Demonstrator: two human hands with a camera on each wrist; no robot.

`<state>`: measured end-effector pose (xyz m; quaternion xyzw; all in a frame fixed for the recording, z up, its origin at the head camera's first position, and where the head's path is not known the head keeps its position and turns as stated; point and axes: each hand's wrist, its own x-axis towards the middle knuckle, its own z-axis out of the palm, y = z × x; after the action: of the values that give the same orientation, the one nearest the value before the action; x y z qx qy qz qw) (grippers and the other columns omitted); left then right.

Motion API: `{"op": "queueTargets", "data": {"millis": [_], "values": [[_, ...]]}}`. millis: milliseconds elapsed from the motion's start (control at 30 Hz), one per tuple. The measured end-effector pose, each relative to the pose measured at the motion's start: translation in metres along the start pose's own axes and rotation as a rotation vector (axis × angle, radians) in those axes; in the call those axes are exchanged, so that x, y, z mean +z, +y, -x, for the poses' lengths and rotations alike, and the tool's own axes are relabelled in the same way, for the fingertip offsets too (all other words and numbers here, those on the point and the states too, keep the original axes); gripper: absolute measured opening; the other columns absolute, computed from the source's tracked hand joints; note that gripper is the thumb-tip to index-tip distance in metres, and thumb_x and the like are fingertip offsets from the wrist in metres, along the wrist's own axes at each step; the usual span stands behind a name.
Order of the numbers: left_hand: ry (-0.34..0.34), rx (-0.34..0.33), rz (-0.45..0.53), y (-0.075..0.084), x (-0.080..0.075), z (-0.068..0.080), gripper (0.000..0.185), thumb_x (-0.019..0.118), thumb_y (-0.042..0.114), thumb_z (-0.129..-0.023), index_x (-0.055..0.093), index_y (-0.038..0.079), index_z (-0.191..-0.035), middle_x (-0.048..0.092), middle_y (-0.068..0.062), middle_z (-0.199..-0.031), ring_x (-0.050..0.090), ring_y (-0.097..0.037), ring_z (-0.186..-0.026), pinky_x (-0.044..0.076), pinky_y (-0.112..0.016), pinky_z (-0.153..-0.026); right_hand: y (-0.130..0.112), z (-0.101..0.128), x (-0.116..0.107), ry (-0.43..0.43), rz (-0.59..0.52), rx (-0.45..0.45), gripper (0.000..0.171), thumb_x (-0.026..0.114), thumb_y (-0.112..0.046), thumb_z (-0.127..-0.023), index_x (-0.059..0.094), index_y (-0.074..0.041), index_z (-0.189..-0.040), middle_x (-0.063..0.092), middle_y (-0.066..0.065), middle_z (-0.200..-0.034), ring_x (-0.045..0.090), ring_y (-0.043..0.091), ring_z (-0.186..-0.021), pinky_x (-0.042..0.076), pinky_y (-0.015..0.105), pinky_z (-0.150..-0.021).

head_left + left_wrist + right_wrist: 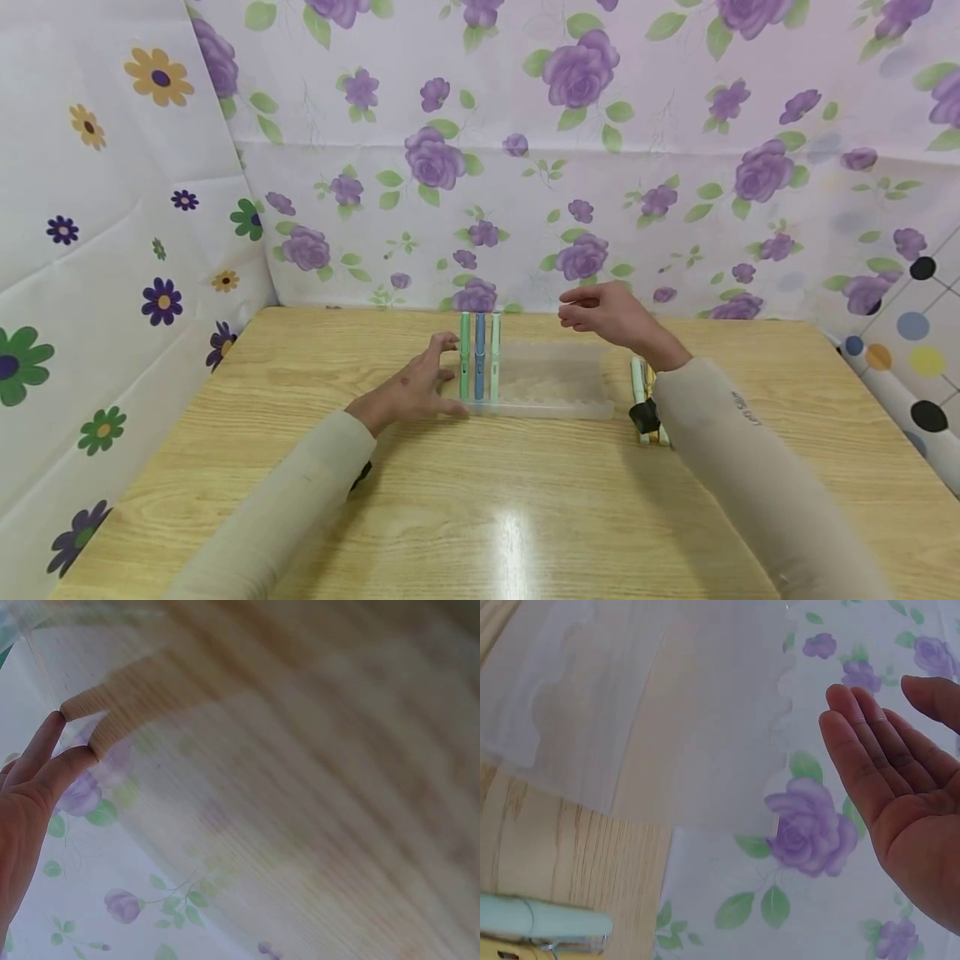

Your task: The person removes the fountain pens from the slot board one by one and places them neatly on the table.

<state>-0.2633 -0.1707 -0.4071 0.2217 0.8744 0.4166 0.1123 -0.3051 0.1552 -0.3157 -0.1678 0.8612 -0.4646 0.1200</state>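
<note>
A translucent pen stand (555,410) sits on the wooden table. In its left end a green pen (465,357), a blue pen (480,357) and a pale green pen (495,357) lie side by side. My left hand (420,385) is at the stand's left end, thumb and fingers spread, beside the green pen. In the left wrist view, that hand's fingers (41,750) look extended. Above the stand's back right part, my right hand (606,313) hovers holding nothing. The right wrist view shows its palm (922,825) and extended fingers.
Right of the stand lie more pens, a pale green pen (638,382) and a yellow pen (525,949) among them, partly hidden by my right forearm and a black wrist device (643,415). Flowered cloth (435,158) hangs behind the table (450,517).
</note>
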Motion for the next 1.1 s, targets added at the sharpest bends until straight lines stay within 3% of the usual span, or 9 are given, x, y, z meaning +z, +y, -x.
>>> {"op": "queueTargets", "data": {"millis": [500,1100], "values": [[-0.009,-0.007,0.035,0.0,-0.001,0.001,0.102,0.088,0.013,-0.077,0.014,0.019,-0.146,0.021,-0.016,-0.158,0.049,-0.044,-0.13,0.045,-0.049,-0.104,-0.022,-0.018,0.039,-0.064,0.015,-0.086,0.042,0.061,-0.015,-0.101,0.055,0.004,-0.138,0.066,0.022,-0.123,0.068,0.031,-0.107,0.055,0.04,-0.093],[0.001,-0.018,0.034,0.0,-0.001,0.0,0.1,0.089,0.013,-0.076,0.016,0.02,-0.144,0.024,-0.018,-0.157,0.052,-0.044,-0.128,0.042,-0.051,-0.107,-0.027,-0.031,0.063,-0.097,0.098,-0.125,0.04,0.059,-0.016,-0.102,0.057,-0.003,-0.14,0.069,0.018,-0.118,0.069,0.032,-0.104,0.055,0.047,-0.091]]}}
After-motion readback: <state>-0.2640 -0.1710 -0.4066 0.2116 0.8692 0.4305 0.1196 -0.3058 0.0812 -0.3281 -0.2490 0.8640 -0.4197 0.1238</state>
